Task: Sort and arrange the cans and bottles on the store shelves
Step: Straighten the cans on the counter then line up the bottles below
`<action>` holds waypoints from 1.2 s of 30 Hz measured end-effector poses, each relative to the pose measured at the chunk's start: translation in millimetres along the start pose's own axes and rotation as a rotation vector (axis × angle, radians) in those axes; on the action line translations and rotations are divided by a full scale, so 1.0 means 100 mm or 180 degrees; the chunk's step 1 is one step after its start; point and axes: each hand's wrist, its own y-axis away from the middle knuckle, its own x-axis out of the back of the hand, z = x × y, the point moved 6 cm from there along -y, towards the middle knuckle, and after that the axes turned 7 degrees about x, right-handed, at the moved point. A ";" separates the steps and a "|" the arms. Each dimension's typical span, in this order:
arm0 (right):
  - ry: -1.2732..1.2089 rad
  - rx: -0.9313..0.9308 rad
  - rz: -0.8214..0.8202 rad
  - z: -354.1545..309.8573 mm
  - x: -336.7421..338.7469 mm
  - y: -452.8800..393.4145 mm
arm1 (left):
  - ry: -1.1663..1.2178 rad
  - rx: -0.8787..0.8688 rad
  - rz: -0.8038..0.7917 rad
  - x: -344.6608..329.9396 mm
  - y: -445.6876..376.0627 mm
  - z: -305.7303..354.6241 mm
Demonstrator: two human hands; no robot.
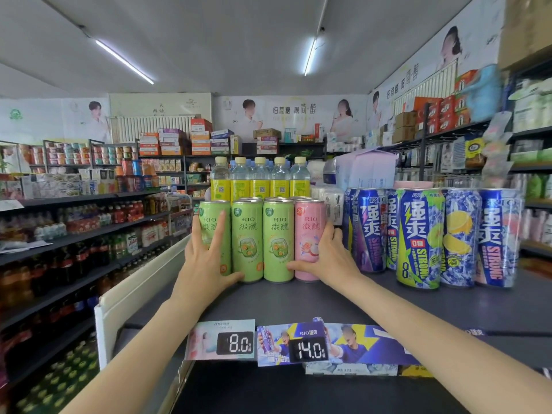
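On the dark shelf top point(298, 303) stands a front row of slim cans: three green ones point(248, 240) and a pink can point(309, 240) at the right end, with more cans behind them. My left hand point(206, 258) presses flat with straight fingers against the leftmost green can point(213, 231), its thumb at the base of the second one. My right hand point(327, 258) cups the pink can's right side, thumb stretched along the row's base. Yellow-labelled bottles point(260, 182) stand behind the cans. Tall blue cans point(418, 237) stand in a group to the right.
Price tags reading 8.0 point(236, 343) and 14.0 point(309, 351) hang on the shelf's front edge. A white shelf end panel point(143, 282) borders the left side. An aisle shelf of drink bottles point(74, 243) runs along the left, and stocked racks point(525, 174) rise at the right.
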 end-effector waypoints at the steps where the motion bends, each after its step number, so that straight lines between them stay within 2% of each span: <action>1: -0.0047 -0.0003 -0.0017 0.00 0.05 0.01 | -0.0058 0.0012 0.0059 0.02 0.00 0.01; 7: 0.0007 0.0242 0.0263 0.07 0.72 0.29 | -0.0052 -0.0281 0.0668 0.25 0.00 0.22; 11: 0.0131 0.0618 0.0693 0.25 1.16 0.49 | 0.0322 -0.0437 0.0800 0.23 0.01 0.78; 14: 0.0169 0.0791 0.1068 0.49 1.51 0.58 | 0.0823 -0.0675 0.0652 0.06 0.05 1.42; 16: 0.0215 0.0727 0.1375 0.74 1.75 0.64 | 0.1261 -0.0727 0.0383 -0.11 0.09 1.85; 19: 0.0284 0.0191 0.1736 1.34 2.11 0.68 | 0.1710 -0.0343 -0.0248 -0.49 0.08 2.35; 22: -0.0341 -0.0622 0.1119 1.97 2.18 0.64 | 0.1965 0.0139 -0.0748 -0.89 0.08 2.66; 24: -0.1021 -0.0744 0.0584 2.19 2.02 0.64 | 0.1916 0.0378 -0.1134 -1.14 0.14 2.78; 25: -0.1109 -0.0682 0.0443 2.25 1.93 0.64 | 0.1828 0.0435 -0.1174 -1.22 0.17 2.83; 30: -0.0836 -0.0416 0.0649 2.43 1.81 0.56 | 0.1495 0.0527 -0.0510 -1.28 0.21 2.88; 36: -0.1031 -0.0292 0.0617 2.46 1.72 0.49 | 0.1441 0.0610 -0.0599 -1.26 0.18 2.79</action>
